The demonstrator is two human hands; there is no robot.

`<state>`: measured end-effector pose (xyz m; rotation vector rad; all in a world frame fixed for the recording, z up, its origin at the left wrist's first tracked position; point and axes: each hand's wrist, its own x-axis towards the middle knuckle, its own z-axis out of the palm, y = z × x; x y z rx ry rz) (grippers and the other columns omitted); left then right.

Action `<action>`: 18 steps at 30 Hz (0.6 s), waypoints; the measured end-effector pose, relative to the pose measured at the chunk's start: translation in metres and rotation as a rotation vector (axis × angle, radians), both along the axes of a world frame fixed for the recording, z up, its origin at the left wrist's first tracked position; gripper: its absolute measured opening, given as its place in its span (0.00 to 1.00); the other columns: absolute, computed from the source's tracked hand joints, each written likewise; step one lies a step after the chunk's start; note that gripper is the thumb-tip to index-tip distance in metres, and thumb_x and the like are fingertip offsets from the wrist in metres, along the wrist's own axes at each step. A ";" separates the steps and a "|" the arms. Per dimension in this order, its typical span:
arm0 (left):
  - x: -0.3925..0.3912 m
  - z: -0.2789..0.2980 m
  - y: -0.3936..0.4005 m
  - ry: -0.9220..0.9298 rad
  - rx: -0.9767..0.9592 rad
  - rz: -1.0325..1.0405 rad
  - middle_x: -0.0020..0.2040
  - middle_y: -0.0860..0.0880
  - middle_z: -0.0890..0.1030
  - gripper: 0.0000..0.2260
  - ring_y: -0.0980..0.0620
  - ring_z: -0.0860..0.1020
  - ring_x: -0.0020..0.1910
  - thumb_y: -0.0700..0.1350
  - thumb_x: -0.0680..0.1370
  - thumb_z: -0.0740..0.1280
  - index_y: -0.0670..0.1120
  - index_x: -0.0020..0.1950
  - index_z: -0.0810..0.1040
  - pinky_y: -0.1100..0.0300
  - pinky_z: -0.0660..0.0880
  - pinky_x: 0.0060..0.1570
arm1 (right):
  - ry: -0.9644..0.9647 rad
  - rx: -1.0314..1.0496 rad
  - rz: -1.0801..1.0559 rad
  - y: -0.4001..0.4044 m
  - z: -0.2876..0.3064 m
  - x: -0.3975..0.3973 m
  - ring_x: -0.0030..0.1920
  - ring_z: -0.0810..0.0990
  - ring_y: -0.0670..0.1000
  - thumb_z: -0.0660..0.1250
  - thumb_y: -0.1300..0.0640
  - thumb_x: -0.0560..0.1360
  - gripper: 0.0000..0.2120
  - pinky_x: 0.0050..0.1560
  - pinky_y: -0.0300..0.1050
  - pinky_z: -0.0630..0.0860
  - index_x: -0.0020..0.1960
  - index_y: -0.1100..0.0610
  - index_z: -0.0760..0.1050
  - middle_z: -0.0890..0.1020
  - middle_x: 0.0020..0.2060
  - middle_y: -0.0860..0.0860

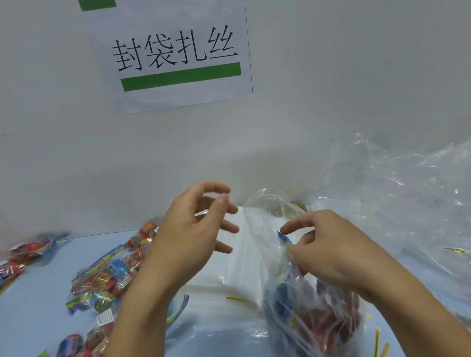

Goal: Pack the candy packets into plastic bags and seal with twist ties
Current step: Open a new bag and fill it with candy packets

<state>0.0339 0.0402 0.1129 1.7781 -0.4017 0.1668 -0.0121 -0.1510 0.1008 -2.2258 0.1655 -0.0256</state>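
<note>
Nearest the camera, yellow twist ties [381, 350] lie loose on the pale blue table [42, 314], just beside the base of a filled plastic bag [313, 324] — thin, crinkled, clear film bulging round red and blue candy packets inside.

The right hand [327, 250] pinches the film at the bag's side with thumb and curled fingers, where a blue packet corner pokes up. The left hand [196, 232] hovers just beside the open mouth, fingers loosely curled; whether it has a wisp of film between thumb and forefinger I cannot tell.

The step in hand looks like gathering the neck: packets are in, the mouth still gapes, no tie is on. Next would be bunching the slack film into a narrow neck above the contents, then fetching a tie — one short yellow tie [236, 299] lies between the forearms.

To the left, loose candy packets [104, 281] sprawl in glossy, bright wrappers. Far right, a heap of empty plastic bags [415, 192] billows stiffly. On the wall behind, a paper sign [176, 50] carries black characters and a green bar.
</note>
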 end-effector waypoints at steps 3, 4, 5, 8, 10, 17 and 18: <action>0.001 -0.011 -0.004 0.042 0.262 0.088 0.44 0.49 0.84 0.06 0.51 0.84 0.37 0.43 0.82 0.64 0.52 0.49 0.79 0.53 0.82 0.35 | -0.005 -0.046 0.002 -0.002 -0.001 0.000 0.25 0.77 0.44 0.65 0.59 0.73 0.12 0.32 0.40 0.73 0.52 0.45 0.71 0.86 0.35 0.50; -0.001 -0.015 -0.006 0.065 0.332 0.087 0.43 0.50 0.84 0.07 0.52 0.84 0.36 0.43 0.82 0.63 0.52 0.48 0.79 0.51 0.83 0.38 | -0.016 -0.054 0.008 -0.002 0.000 0.000 0.25 0.76 0.47 0.64 0.61 0.72 0.11 0.32 0.42 0.75 0.49 0.47 0.71 0.85 0.36 0.51; -0.002 -0.020 -0.009 0.092 0.402 0.082 0.43 0.50 0.83 0.07 0.52 0.84 0.37 0.43 0.82 0.63 0.53 0.47 0.79 0.48 0.83 0.41 | -0.027 -0.062 0.018 -0.002 0.001 -0.001 0.26 0.75 0.48 0.63 0.63 0.72 0.10 0.32 0.44 0.75 0.47 0.48 0.71 0.85 0.37 0.53; 0.001 -0.030 -0.014 0.212 0.681 0.060 0.49 0.48 0.83 0.08 0.48 0.84 0.44 0.43 0.81 0.60 0.51 0.49 0.79 0.47 0.82 0.48 | -0.017 -0.136 0.076 -0.002 0.005 -0.003 0.26 0.75 0.45 0.60 0.65 0.72 0.14 0.27 0.36 0.73 0.41 0.48 0.79 0.81 0.36 0.47; 0.001 -0.038 -0.017 0.299 0.869 0.021 0.53 0.46 0.82 0.11 0.46 0.83 0.48 0.41 0.80 0.58 0.45 0.54 0.80 0.50 0.82 0.52 | 0.009 -0.207 0.107 -0.002 0.008 -0.005 0.23 0.70 0.42 0.58 0.67 0.71 0.16 0.23 0.30 0.65 0.38 0.55 0.83 0.74 0.25 0.42; -0.026 -0.089 -0.038 0.420 0.457 -0.015 0.34 0.48 0.79 0.14 0.52 0.77 0.30 0.46 0.82 0.59 0.45 0.40 0.78 0.57 0.78 0.34 | 0.027 -0.356 0.105 -0.001 0.004 -0.008 0.30 0.69 0.50 0.65 0.55 0.74 0.15 0.33 0.43 0.70 0.39 0.67 0.78 0.81 0.34 0.62; -0.026 -0.092 -0.038 0.398 0.417 -0.037 0.34 0.49 0.78 0.14 0.54 0.76 0.28 0.47 0.83 0.59 0.45 0.43 0.79 0.59 0.76 0.32 | 0.032 -0.368 0.101 0.000 0.001 -0.007 0.32 0.70 0.50 0.65 0.54 0.74 0.15 0.34 0.43 0.70 0.44 0.67 0.81 0.83 0.39 0.62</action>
